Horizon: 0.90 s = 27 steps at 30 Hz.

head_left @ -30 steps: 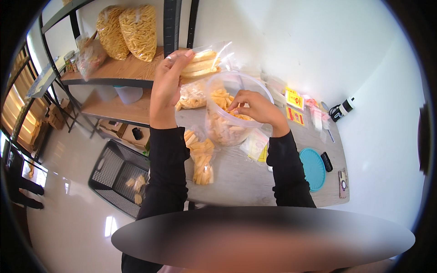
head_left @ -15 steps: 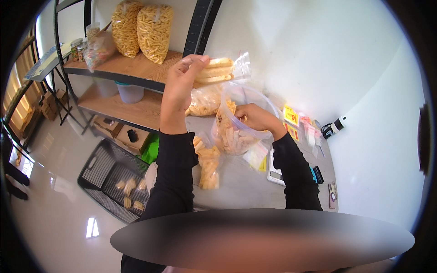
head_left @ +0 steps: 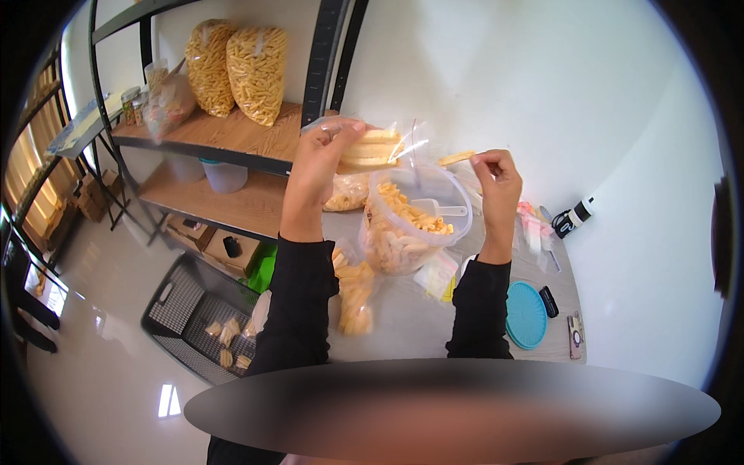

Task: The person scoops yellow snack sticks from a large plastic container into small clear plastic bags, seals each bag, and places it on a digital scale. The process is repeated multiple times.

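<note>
Raised on the left, my left hand grips a small clear plastic bag with several pale yellow snack sticks inside. Off to the right of the bag's mouth, my right hand pinches a single snack stick between thumb and fingers. Below both hands stands a translucent round tub, open at the top and holding many more sticks. A white scoop lies on them. A filled clear bag rests by the tub's near left side, and another filled bag lies behind it.
A dark shelf rack at left carries two large snack bags. Beneath, a grey crate holds small packs. On the grey table are a teal lid, a phone and empty plastic bags. A wall borders the right.
My right hand has come up out of the tub with one stick and moved right. My left hand still holds the bag. The scoop and teal lid now show more fully.
</note>
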Motion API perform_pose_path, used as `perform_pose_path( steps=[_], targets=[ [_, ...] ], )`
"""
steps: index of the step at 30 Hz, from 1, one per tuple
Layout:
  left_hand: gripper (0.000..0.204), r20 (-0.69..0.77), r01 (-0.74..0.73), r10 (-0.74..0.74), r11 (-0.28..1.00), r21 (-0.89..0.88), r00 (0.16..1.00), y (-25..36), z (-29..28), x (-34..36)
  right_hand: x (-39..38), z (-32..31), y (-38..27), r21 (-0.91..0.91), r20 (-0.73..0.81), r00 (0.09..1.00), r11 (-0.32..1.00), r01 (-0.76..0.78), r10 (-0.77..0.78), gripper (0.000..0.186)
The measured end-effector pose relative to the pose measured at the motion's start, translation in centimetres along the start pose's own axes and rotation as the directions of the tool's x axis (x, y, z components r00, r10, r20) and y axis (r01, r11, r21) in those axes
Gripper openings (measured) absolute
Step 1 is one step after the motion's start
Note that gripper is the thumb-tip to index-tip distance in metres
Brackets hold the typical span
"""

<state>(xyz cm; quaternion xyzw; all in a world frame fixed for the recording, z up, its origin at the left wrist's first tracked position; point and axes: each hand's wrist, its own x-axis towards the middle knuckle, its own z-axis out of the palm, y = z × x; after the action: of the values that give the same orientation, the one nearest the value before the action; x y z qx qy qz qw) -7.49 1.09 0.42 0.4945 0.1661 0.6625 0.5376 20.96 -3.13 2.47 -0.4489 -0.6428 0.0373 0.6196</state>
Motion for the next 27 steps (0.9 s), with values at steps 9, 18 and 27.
perform_pose_path(
  steps=[9, 18, 27],
  targets=[
    [0.026, 0.075, 0.165, -0.171, 0.983, 0.079, 0.982, -3.9, 4.4, 0.2, -2.8, 1.3, 0.1, 0.493, -0.211, 0.967, 0.870, -0.020, 0.141, 0.010],
    [0.027, 0.031, 0.194, -0.195, 0.981, 0.026, 0.980, -6.3, 5.8, 0.4, -2.8, 1.6, 2.5, 0.763, 0.030, 0.927, 0.591, -0.262, 0.373, 0.003],
    [0.028, 0.046, 0.170, -0.170, 0.985, 0.020, 0.984, -6.3, 6.3, 0.0, -3.3, 2.3, 1.9, 0.638, 0.086, 0.958, 0.723, -0.264, 0.274, 0.005]
  ],
)
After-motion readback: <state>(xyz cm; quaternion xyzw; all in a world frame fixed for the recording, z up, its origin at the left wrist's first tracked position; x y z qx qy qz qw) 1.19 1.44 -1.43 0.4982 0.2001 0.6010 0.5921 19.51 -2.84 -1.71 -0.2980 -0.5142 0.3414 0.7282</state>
